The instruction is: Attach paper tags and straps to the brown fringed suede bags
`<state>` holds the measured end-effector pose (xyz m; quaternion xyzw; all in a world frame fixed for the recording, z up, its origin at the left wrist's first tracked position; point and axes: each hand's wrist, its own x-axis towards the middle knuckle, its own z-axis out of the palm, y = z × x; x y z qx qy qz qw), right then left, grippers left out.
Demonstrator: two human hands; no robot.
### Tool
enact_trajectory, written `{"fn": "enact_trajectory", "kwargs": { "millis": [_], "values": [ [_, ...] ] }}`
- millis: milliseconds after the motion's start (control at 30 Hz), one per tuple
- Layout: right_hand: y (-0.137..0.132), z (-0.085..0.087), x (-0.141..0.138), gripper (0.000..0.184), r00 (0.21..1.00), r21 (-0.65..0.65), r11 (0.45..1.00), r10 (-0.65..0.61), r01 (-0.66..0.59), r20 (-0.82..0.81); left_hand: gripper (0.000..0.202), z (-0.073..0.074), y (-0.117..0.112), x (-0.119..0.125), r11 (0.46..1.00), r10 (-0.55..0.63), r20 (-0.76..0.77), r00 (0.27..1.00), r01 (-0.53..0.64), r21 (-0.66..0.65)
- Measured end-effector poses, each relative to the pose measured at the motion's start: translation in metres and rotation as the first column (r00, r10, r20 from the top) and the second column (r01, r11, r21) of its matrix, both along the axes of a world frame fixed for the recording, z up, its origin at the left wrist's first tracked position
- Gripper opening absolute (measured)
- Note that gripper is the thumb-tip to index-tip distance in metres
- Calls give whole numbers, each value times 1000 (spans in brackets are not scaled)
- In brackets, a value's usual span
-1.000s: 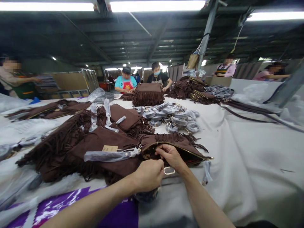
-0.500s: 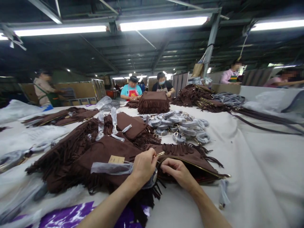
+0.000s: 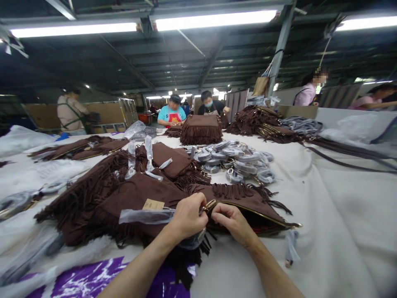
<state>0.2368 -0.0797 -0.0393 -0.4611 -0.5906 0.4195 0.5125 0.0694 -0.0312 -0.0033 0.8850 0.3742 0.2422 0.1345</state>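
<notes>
A brown suede fringed bag (image 3: 248, 203) lies on the white table cover in front of me, its gold-edged opening facing me. My left hand (image 3: 187, 217) is closed in a pinch on a small gold metal clasp (image 3: 210, 205) at the bag's left corner. My right hand (image 3: 233, 221) is closed on the bag's edge right beside the clasp, its fingertips nearly touching the left hand's. A plastic-wrapped strap (image 3: 145, 216) with a tan paper tag (image 3: 153, 204) lies just left of my left hand.
More brown fringed bags (image 3: 102, 186) are piled at the left and far back (image 3: 201, 128). A heap of plastic-wrapped straps (image 3: 235, 159) sits mid-table. A purple sheet (image 3: 93, 279) lies near me. Several people work at the far side and at both ends of the table.
My left hand rose from below the bag's edge to its left corner and pinched the gold clasp. My right hand stayed on the bag's edge. The view tilted slightly.
</notes>
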Motion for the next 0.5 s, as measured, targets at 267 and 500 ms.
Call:
{"fn": "enact_trajectory", "kwargs": {
  "millis": [267, 500],
  "values": [
    [-1, 0, -2, 23, 999, -9, 1000, 13, -13, 35, 15, 0, 2, -7, 999, 22, 5, 1000, -22, -45],
    [2, -5, -5, 22, 997, 67, 998, -5, -1, 80, 18, -4, -6, -1, 996, 74, 7, 997, -75, 49]
  ]
}}
